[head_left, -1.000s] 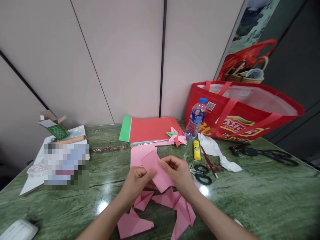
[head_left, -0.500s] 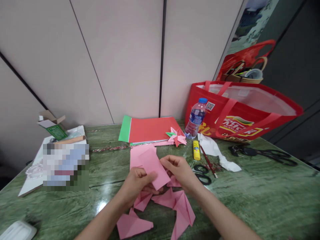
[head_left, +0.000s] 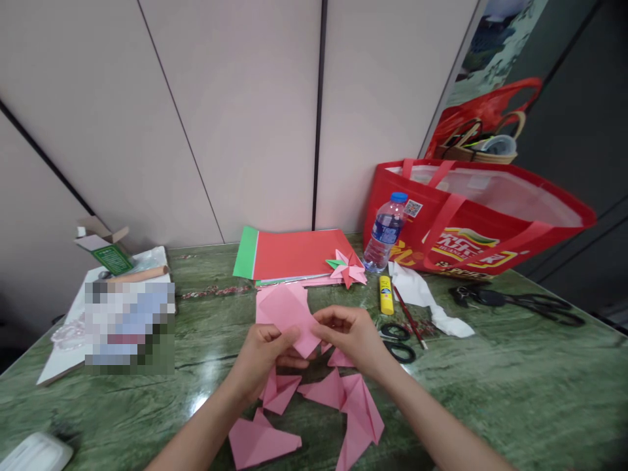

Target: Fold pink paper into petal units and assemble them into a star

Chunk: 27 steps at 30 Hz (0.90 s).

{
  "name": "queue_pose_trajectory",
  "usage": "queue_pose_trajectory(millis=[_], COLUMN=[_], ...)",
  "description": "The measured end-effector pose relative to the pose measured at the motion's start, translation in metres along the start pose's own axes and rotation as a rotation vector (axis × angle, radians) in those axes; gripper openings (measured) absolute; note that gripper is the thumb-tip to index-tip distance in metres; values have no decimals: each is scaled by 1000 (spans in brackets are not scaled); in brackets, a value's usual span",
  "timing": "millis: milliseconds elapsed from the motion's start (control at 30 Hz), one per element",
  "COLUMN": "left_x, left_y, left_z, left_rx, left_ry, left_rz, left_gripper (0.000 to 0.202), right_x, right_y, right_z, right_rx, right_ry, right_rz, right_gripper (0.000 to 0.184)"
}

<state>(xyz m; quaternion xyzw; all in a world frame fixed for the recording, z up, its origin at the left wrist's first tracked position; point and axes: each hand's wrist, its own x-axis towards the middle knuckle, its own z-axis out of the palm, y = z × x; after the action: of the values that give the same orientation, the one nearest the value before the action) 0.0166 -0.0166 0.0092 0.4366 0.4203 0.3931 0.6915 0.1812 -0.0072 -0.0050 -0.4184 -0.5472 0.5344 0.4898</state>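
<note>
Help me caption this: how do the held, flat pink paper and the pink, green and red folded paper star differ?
The pink paper is held by the left hand and right hand; the folded star rests on a red-topped paper stack. The paper looks broad, the star many-pointed. The paper shows one colour, the star three. Both show pink.

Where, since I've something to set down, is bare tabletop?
Bare tabletop: between right forearm and white tissue, and between left forearm and white board. Crowded: around left hand and right hand, with folded pink pieces, glue stick, pencil and scissors nearby.
</note>
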Motion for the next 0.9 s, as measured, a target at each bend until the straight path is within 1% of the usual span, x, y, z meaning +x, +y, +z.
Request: queue_pose_trajectory(millis=[100, 267, 367, 533, 600, 767, 833, 900], left_x=[0, 0, -1, -2, -1, 2, 2, 2], left_y=[-1, -1, -1, -2, -2, -3, -2, -1], left_z=[-1, 0, 1, 1, 1, 2, 2, 1], left_rx=[-12, 0, 26, 46, 77, 123, 187, 328], left_ry=[-4, -15, -34, -30, -9, 35, 63, 88], left_rz=[-28, -111, -134, -96, -73, 46, 78, 129], left_gripper=[26, 24, 25, 28, 28, 33, 36, 38], right_x=[0, 1, 1, 1, 2, 2, 2, 2], right_y=[0, 1, 1, 1, 0, 3, 5, 7], right_z=[1, -1, -2, 0, 0, 4, 6, 6], right_rx=[-22, -18, -4, 47, 64, 91, 69, 24], right_ry=[20, 91, 87, 44, 34, -1, -27, -9], right_rz=[-26, -29, -18, 21, 40, 92, 91, 43], right_gripper=[18, 17, 18, 22, 24, 30, 29, 30])
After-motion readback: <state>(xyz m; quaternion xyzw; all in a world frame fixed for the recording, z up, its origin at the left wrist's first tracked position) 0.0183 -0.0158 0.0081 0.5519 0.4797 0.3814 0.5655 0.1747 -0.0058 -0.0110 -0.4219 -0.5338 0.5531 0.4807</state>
